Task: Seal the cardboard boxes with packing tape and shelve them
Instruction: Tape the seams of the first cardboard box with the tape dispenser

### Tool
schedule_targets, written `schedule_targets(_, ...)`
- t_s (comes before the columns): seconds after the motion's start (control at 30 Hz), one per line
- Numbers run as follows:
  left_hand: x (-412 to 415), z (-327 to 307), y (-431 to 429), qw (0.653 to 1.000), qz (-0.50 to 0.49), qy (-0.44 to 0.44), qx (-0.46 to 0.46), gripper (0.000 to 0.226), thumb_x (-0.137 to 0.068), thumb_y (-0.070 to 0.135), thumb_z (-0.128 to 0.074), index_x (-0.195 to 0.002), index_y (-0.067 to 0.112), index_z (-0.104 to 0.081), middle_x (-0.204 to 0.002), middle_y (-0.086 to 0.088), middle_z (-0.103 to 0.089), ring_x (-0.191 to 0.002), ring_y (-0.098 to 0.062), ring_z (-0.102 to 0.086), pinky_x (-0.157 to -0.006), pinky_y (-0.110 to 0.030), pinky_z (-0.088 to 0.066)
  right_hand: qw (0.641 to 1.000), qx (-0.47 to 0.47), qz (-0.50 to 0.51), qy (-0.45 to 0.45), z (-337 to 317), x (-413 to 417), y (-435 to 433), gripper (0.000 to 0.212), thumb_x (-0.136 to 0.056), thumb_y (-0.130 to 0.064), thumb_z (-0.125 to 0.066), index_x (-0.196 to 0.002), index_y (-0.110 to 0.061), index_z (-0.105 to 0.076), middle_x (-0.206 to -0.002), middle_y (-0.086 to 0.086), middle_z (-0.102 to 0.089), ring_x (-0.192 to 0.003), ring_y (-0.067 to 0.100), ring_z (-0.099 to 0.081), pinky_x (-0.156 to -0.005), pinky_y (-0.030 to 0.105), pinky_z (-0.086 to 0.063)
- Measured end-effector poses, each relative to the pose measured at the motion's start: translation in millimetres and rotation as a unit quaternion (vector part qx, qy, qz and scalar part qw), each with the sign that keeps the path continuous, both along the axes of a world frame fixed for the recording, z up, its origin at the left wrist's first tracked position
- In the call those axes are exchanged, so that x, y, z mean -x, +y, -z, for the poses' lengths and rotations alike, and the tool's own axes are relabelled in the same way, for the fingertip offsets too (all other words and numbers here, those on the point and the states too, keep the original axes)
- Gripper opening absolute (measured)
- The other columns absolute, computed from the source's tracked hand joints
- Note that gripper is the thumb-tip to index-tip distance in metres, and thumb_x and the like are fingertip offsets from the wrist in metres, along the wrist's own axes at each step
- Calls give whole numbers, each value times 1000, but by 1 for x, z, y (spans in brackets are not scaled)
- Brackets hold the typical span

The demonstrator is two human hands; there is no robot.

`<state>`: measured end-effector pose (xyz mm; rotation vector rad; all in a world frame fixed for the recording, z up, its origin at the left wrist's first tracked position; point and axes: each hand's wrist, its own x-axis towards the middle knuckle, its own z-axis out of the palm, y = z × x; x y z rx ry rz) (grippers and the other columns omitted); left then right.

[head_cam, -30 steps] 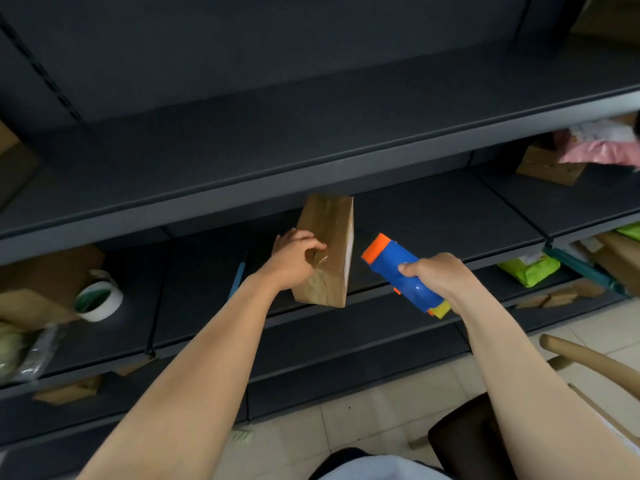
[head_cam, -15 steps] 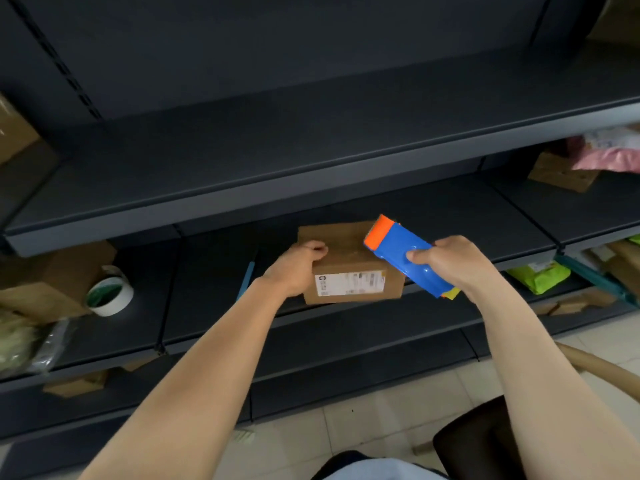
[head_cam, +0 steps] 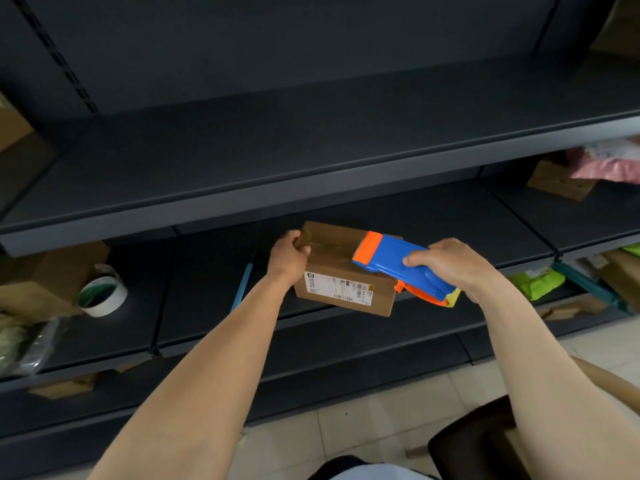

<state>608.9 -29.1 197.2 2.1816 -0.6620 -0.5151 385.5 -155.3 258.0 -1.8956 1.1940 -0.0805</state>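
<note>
The left hand [head_cam: 289, 258] has its grip clenched round the upper left end of the cardboard box [head_cam: 346, 289], thumb on the top face and fingers wrapped over the far edge. The right hand [head_cam: 450, 268] grips the rear of a blue and orange tape dispenser [head_cam: 398, 268], fingers curled over its blue body. The dispenser's orange toothed head lies against the top of the box towards its right side, and a glossy band of tape runs across that face to the left hand. The box is held level at the front edge of the middle shelf [head_cam: 207, 323], its white printed label facing the person. Whether its underside rests on the shelf cannot be told. On the same shelf, well to the left, a white roll of tape [head_cam: 102, 296] with a green inside leans against a brown carton [head_cam: 45, 282], and a thin blue strip [head_cam: 242, 289] lies just left of the left wrist. To the right, a bright green packet [head_cam: 536, 282] sits on a lower board, with a pink parcel [head_cam: 609, 164] on the shelf above it. A dark chair seat [head_cam: 485, 441] shows at the lower right over the pale tiled floor [head_cam: 346, 431].
</note>
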Motion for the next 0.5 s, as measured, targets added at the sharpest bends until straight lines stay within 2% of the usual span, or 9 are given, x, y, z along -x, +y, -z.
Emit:
schedule_targets(0.1, -4, -4, -3, 999, -3, -3, -33, 44, -97, 18, -49, -139, 17, -40, -136, -8, -47, -120, -23, -50, -87, -29, -40, 1000, -15, -4, -5, 0, -2, 0, 37, -78, -47, -69, -81, -10, -64, -72, 4, -69, -62, 16, -64, -58, 26, -45)
schedule_targets(0.17, -3, -8, -4, 996, -3, -79, -42, 40, -97, 18, -48, -136, 15, -42, -138, -10, -42, -123, -25, -46, -96, -33, -41, 999, -22, 10, -22, 1, 0, -1, 49, -75, -59, -68, -83, -11, -66, -75, 3, -70, -67, 17, -67, -62, 28, -48)
schedule_targets(0.23, 5, -15, -7, 984, 11, -175, -1, 24, -97, 20, -46, -120, 17, -54, -125, -7, -49, -112, -20, -49, -92, -34, -44, 998, -23, 27, -47, 1, 4, -3, 55, -69, -66, -67, -82, -13, -68, -72, 1, -71, -67, 16, -68, -59, 28, -49)
schedule_targets(0.27, 11, -19, -10, 984, 28, -176, 23, 18, -98, 23, -45, -111, 19, -56, -114, -4, -54, -102, -15, -51, -84, -29, -44, 997, -26, 33, -62, 1, 5, -4, 56, -67, -67, -68, -82, -13, -69, -70, 0, -72, -66, 16, -69, -58, 28, -49)
schedule_targets(0.3, 18, -24, -13, 990, 43, -128, 48, 17, -98, 28, -44, -106, 20, -57, -107, -2, -58, -93, -12, -54, -76, -25, -45, 996, -31, 37, -76, 2, 7, -5, 56, -66, -67, -69, -83, -14, -70, -69, -1, -72, -66, 16, -69, -58, 28, -49)
schedule_targets(0.37, 32, -34, -18, 989, 66, 103, 85, 28, -96, 40, -46, -102, 17, -59, -100, -5, -65, -83, -14, -64, -67, -24, -49, 993, -45, 41, -99, 1, 8, -6, 58, -60, -67, -70, -85, -15, -71, -69, -2, -73, -67, 18, -70, -60, 29, -49)
schedule_targets(0.4, 36, -39, -19, 964, 72, 237, 98, 34, -94, 45, -48, -102, 14, -60, -96, -8, -69, -81, -17, -68, -65, -26, -53, 992, -52, 40, -107, 0, 8, -7, 62, -55, -69, -70, -85, -15, -71, -70, -2, -73, -67, 18, -70, -61, 30, -50)
schedule_targets(0.43, 38, -43, -19, 933, 80, 332, 109, 38, -92, 46, -51, -103, 11, -61, -92, -10, -71, -80, -20, -70, -63, -27, -54, 991, -58, 37, -113, -1, 9, -8, 66, -49, -71, -69, -86, -16, -71, -70, -1, -74, -67, 19, -70, -62, 30, -50)
schedule_targets(0.5, 40, -42, -18, 899, 94, 408, 131, 33, -90, 40, -58, -104, 10, -64, -88, -9, -72, -79, -19, -71, -60, -27, -55, 991, -66, 23, -118, -1, 10, -9, 71, -45, -72, -66, -86, -15, -71, -69, -1, -74, -64, 18, -71, -62, 29, -50)
